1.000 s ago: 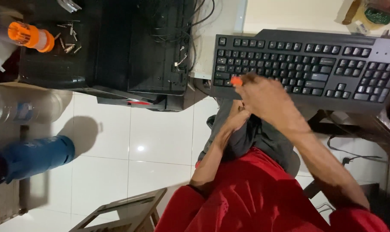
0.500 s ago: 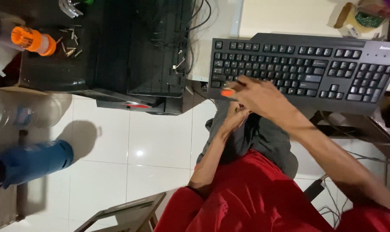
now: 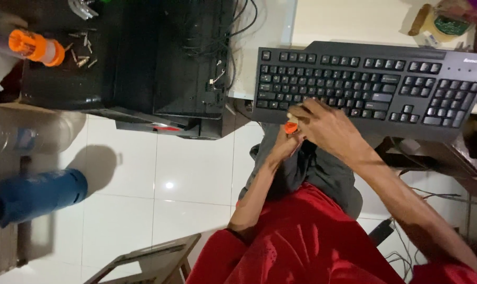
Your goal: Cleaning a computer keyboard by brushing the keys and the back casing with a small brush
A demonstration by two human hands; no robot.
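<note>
Both hands at kbd (image 3: 370, 87) edge | right hand (image 3: 327, 126) grip closed on orange tool (image 3: 290, 128) | left hand (image 3: 285, 147) grip unclear

Black keyboard (image 3: 367, 87), black case (image 3: 144, 58), small orange piece (image 3: 290, 128) at the fingers, red shirt (image 3: 301, 242), blue bottle (image 3: 36, 194), white tiles (image 3: 191, 173).

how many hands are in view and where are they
2. The right hand lies over the front edge of the black keyboard, holding a small orange-tipped tool. The left hand is just below, touching that tool.
</note>
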